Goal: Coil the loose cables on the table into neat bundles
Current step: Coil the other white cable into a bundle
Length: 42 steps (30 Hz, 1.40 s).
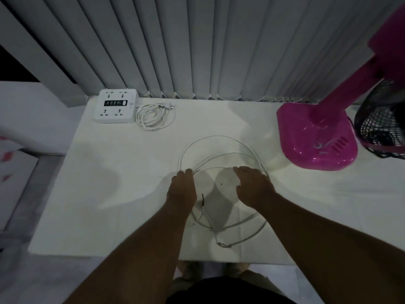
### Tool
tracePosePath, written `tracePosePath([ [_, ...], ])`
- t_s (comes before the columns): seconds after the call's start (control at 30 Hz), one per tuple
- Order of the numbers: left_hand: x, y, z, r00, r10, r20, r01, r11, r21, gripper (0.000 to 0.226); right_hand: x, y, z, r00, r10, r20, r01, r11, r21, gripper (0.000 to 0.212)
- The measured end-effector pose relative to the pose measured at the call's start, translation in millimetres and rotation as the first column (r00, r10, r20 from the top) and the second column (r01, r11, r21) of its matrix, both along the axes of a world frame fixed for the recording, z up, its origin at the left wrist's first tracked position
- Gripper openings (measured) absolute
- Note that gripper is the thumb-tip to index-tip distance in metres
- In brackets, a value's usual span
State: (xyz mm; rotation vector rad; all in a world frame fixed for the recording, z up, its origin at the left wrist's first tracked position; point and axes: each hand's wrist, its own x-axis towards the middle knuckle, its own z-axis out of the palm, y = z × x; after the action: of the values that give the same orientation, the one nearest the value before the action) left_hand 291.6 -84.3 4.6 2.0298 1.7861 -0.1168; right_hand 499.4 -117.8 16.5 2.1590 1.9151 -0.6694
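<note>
white power strip [116, 109] at far left corner of the table [105, 194], sockets up | pink fan base [315, 139] at far right, stem leaning right | black fan grille [381, 123] just beside it | grey vertical blinds [197, 44] behind

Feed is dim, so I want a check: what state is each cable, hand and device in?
loose cable: wide loops, not yet bundled
power strip cable: coiled neatly, plug lying free
power strip: flat, sockets empty
left hand: pinches the loose cable's loops
right hand: fingers relaxed above the loops
fan: standing on its base
</note>
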Motion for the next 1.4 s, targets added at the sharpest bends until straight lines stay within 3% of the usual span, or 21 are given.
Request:
tracePosePath([
  [0.17, 2.7, 7.7, -4.1, 0.958, 0.166, 0.234, -0.161, 0.986, -0.042, 0.035, 6.2, 6.8, -15.4, 0.987, -0.095, -0.130, 0.097, 0.995, 0.006, 0.070],
  [0.33, 1.2, 8.3, 1.9, 0.837, 0.323, 0.442, -0.328, 0.942, -0.066, 0.021, 10.7, 9.6, -20.1, 0.898, -0.275, -0.343, 0.284, 0.959, -0.025, 0.046],
  [0.4, 2.7, 7.9, 7.5, 0.655, 0.474, 0.588, -0.434, 0.874, -0.220, 0.017, 4.8, 9.7, -16.5, 0.821, -0.344, -0.456, 0.373, 0.927, -0.028, 0.034],
  [0.47, 5.5, 6.0, 18.0, 0.376, 0.647, 0.664, -0.484, 0.748, -0.454, 0.010, -2.9, 9.5, -10.1, 0.751, -0.388, -0.535, 0.459, 0.888, 0.000, 0.021],
  [0.53, 6.3, 5.2, 25.5, 0.229, 0.747, 0.624, -0.488, 0.643, -0.590, 0.008, -8.7, 7.7, -0.6, 0.623, -0.471, -0.624, 0.561, 0.825, -0.062, 0.008],
  [0.6, 6.4, 1.2, 27.0, 0.269, 0.784, 0.560, -0.477, 0.613, -0.629, 0.019, -10.7, 3.7, 10.8, 0.507, -0.516, -0.690, 0.614, 0.778, -0.130, 0.011],
  [0.67, 9.0, -7.4, 28.4, 0.344, 0.773, 0.533, -0.449, 0.634, -0.630, 0.024, -11.6, 0.5, 21.5, 0.470, -0.495, -0.731, 0.625, 0.771, -0.121, 0.012],
  [0.77, 11.8, -23.4, 26.3, 0.343, 0.760, 0.552, -0.406, 0.650, -0.642, 0.020, -11.9, -0.8, 32.9, 0.469, -0.448, -0.761, 0.604, 0.792, -0.094, 0.005],
  [0.83, 11.5, -31.3, 23.0, 0.259, 0.793, 0.552, -0.368, 0.609, -0.702, 0.008, -11.4, -1.5, 37.5, 0.440, -0.449, -0.778, 0.595, 0.794, -0.122, 0.016],
  [0.9, 12.3, -37.9, 22.5, 0.136, 0.827, 0.545, -0.305, 0.558, -0.772, 0.004, -10.4, -2.6, 43.3, 0.354, -0.443, -0.824, 0.616, 0.773, -0.150, 0.019],
  [1.03, 19.2, -39.6, 29.7, -0.089, 0.843, 0.531, -0.249, 0.497, -0.831, 0.016, -11.1, -5.2, 52.1, 0.149, -0.446, -0.882, 0.686, 0.689, -0.233, 0.013],
  [1.2, 31.5, -33.2, 46.4, -0.152, 0.847, 0.509, -0.231, 0.470, -0.852, 0.020, -14.7, -10.3, 56.0, -0.041, -0.461, -0.886, 0.734, 0.588, -0.340, 0.005],
  [1.3, 40.4, -36.3, 51.4, -0.165, 0.875, 0.455, -0.166, 0.430, -0.887, 0.029, -20.7, -13.5, 58.7, -0.069, -0.497, -0.865, 0.717, 0.578, -0.389, 0.006],
  [1.4, 47.8, -38.4, 54.9, -0.188, 0.902, 0.390, -0.075, 0.382, -0.921, 0.046, -28.8, -16.1, 60.7, 0.006, -0.533, -0.846, 0.696, 0.610, -0.379, 0.008],
])
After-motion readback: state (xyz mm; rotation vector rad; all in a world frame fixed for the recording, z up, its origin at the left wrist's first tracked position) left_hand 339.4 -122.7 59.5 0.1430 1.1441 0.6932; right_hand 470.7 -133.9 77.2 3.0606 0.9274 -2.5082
